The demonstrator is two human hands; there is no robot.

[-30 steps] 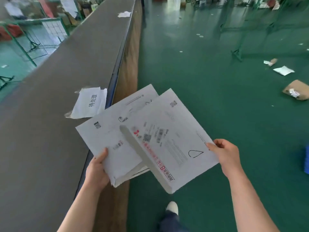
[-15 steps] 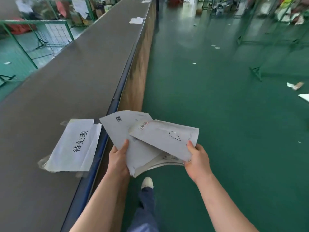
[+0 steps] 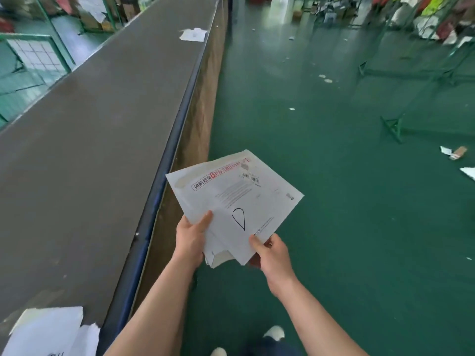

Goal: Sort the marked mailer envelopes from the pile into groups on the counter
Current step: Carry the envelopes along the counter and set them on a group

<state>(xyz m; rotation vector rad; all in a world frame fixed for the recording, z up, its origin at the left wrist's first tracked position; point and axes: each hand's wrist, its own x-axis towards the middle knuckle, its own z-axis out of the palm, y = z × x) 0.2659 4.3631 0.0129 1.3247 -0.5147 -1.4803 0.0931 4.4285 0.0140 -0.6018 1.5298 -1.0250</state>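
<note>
Hands hold a fanned stack of envelopes (image 3: 231, 201) beside the worktop (image 3: 102, 119): left hand (image 3: 191, 237) gripping underneath, right hand (image 3: 272, 255) pinching the top one.

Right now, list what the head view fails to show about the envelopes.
- Lower envelopes: marks hidden under the top envelope; count unclear.
- Sheet on the counter: cut off by the bottom edge, writing unreadable.
- Far envelope: too small to read.
- Right hand and left hand: fingers hidden beneath the stack.
</note>
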